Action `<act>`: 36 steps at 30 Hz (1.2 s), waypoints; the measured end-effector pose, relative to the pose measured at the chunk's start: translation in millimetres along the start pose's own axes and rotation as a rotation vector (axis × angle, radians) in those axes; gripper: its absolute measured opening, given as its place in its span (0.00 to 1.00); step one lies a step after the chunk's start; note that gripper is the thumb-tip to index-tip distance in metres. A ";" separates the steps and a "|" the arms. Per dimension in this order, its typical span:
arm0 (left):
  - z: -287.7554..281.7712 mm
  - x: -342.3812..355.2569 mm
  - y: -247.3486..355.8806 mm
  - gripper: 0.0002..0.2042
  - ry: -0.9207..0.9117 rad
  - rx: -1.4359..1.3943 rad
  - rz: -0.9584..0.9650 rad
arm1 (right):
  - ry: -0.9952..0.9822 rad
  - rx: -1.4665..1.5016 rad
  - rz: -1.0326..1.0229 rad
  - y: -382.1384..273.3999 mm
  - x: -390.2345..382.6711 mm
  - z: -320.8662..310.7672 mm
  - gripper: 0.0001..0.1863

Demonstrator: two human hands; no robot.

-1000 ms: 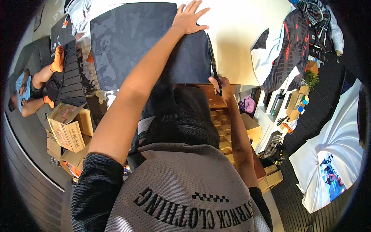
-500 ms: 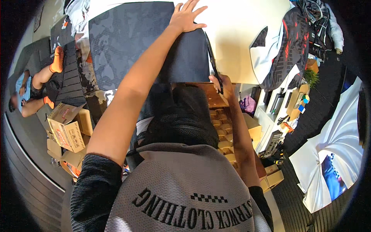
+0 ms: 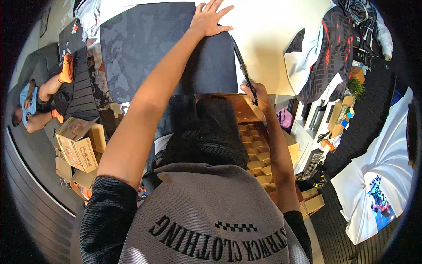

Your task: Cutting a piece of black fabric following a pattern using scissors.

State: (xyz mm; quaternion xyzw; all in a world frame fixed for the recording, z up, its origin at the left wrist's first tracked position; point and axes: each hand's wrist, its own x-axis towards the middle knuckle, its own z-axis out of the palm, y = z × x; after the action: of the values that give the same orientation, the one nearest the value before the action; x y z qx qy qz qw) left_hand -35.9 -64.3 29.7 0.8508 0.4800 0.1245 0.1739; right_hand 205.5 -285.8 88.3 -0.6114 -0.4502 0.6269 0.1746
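A dark camouflage-patterned fabric piece (image 3: 136, 48) lies flat on the pale tabletop (image 3: 263, 53), reaching its front edge. My left hand (image 3: 208, 20) rests on the upper right part of this fabric, fingers spread and thumb pointing right. Long black scissors (image 3: 243, 67) are in my right hand (image 3: 260, 96), whose fingers are closed around the handles at the table's front edge. Their blades point away from me along the fabric's right edge, with the tips near my left hand. I cannot tell how far apart the blades are.
Black-and-red patterned fabric (image 3: 327, 53) lies at the table's right. A white shelf unit (image 3: 307, 141) stands below it. Opened cardboard boxes (image 3: 79, 152) sit at left, near a person (image 3: 30, 101) on the floor. A wooden-bead seat cover (image 3: 255, 147) is beneath my right forearm.
My right hand and the scissor handles have shifted slightly to the right. My left hand stays spread on the fabric.
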 end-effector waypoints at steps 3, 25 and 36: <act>0.5 0.0 -0.3 0.42 -0.005 0.007 -0.007 | -0.029 -0.018 0.069 -0.8 0.7 -4.4 0.05; -3.1 -0.2 1.2 0.41 -0.025 0.013 -0.009 | -0.108 -0.082 0.049 -1.1 2.7 -15.6 0.12; -4.3 1.5 1.7 0.41 -0.054 0.025 -0.020 | -0.041 -0.157 -0.068 7.5 7.7 -20.5 0.21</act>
State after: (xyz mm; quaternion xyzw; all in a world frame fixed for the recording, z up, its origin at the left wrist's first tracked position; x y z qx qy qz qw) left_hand -35.4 -63.1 34.3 0.8512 0.4851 0.0937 0.1773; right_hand 225.5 -276.7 80.9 -0.5947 -0.5218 0.5958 0.1382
